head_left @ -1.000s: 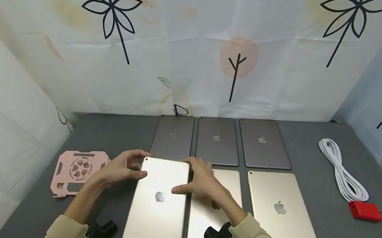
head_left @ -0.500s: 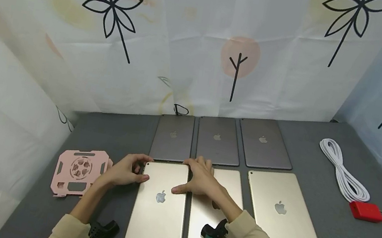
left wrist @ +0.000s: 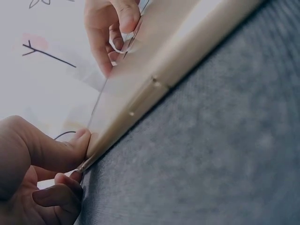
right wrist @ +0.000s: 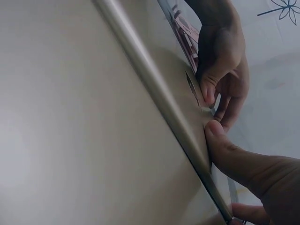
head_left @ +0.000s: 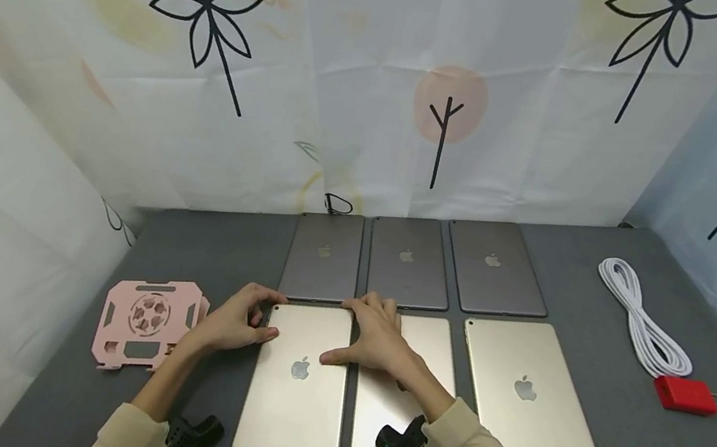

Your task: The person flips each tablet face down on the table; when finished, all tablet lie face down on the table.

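Note:
A gold iPad (head_left: pixel 290 422) lies back side up at the left end of the front row, its Apple logo facing me. My left hand (head_left: pixel 238 320) holds its far left corner, the thumb on the left edge and the fingers curled at the corner. At the far right corner, my right hand (head_left: pixel 376 339) holds it, thumb (right wrist: pixel 229 147) flat on the back and fingers over the far edge. That hand and its wrist cover part of a second gold iPad (head_left: pixel 376 432). Side buttons show along the held iPad's edge (left wrist: pixel 140 101).
Another gold iPad (head_left: pixel 527 426) lies to the right. Behind are three dark grey iPads (head_left: pixel 322 273) in a row. A pink vented stand (head_left: pixel 146 318) sits left of my left hand. A coiled white cable (head_left: pixel 641 322) and red charger plug (head_left: pixel 686 395) lie at far right.
The held iPad has been lowered and drawn slightly nearer at its far edge, uncovering the near edge of the grey iPad behind it. Over the last half second both hands stay nearly still.

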The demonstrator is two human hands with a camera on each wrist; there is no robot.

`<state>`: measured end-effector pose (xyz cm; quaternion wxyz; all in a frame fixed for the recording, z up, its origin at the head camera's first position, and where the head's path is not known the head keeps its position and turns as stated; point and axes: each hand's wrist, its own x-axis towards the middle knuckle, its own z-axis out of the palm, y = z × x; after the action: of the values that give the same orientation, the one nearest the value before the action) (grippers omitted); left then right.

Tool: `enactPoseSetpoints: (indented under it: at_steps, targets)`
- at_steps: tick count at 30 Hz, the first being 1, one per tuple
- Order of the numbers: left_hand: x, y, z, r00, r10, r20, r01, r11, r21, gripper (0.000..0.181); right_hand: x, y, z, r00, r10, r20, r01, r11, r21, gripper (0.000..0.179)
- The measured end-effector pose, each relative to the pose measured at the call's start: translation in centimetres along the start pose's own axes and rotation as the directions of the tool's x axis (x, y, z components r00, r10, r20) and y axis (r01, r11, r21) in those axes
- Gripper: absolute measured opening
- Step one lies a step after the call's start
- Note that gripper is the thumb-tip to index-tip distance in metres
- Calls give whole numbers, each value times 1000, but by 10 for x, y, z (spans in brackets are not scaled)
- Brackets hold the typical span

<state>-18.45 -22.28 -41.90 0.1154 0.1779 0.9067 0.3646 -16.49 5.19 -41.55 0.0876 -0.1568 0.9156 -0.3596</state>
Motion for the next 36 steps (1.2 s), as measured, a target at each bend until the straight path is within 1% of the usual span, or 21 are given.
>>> enactPoseSetpoints:
  at_steps: [8,16,22,29,33,36]
  targets:
    - [3,0,0,1000,27,5,-27,1000,-1,48,-2,0,-2,1000,-6,-14,6,1000,-13,93]
    - [6,-3,0,999,34,12,-34,999,-2,47,-1,2,-2,1000,-14,-15,14,1000,-22,90]
    - [6,-4,0,999,33,13,-33,999,-9,47,-1,3,-1,1000,-20,-17,20,1000,-22,88]
    - [5,-4,0,999,31,8,-31,999,-10,48,-1,2,-1,1000,-23,-5,23,999,-40,90]
    - [4,-3,1,1000,30,-1,-30,999,-16,48,-2,0,-2,999,-45,8,46,997,-68,91]
    - [4,-2,0,999,41,-2,-41,999,4,49,-5,-1,-3,998,-61,31,64,994,-88,88]
